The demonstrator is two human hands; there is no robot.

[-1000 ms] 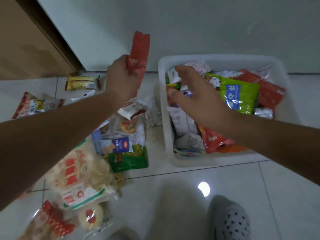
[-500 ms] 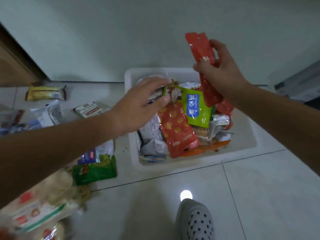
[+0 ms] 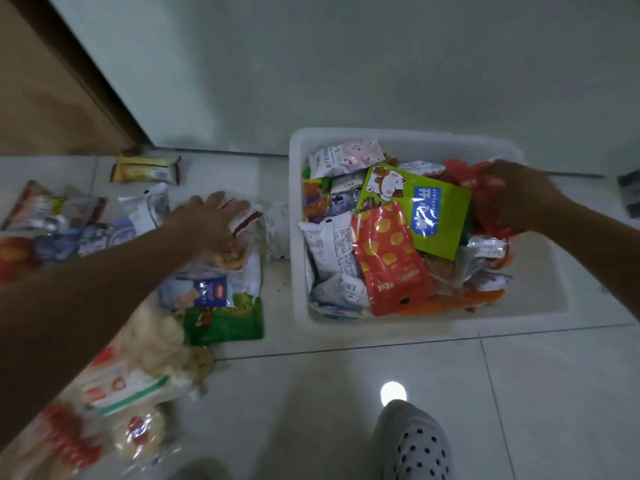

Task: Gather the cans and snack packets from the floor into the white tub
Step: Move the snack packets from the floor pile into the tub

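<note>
The white tub [image 3: 540,299] stands on the floor by the wall, holding several snack packets, among them a green packet [image 3: 415,209] and an orange-red dotted packet [image 3: 391,265]. My right hand [image 3: 519,199] is low inside the tub's far right side, with its fingers round a red packet [image 3: 491,220] that lies among the others. My left hand [image 3: 211,220] reaches over the floor pile left of the tub, fingers stretched out onto a small white and red packet [image 3: 247,220]. A green packet [image 3: 225,320] and a blue-labelled packet [image 3: 207,294] lie below that hand.
More packets lie across the floor on the left, including a yellow bar [image 3: 145,169] near the wall and large clear bags of rice crackers [image 3: 138,375] under my left arm. A brown door [image 3: 52,98] is at the far left. My spotted slipper [image 3: 415,445] is in front.
My right hand has brought the red packet down from above the tub into its right side. My left hand has left the tub and swung left onto the floor pile.
</note>
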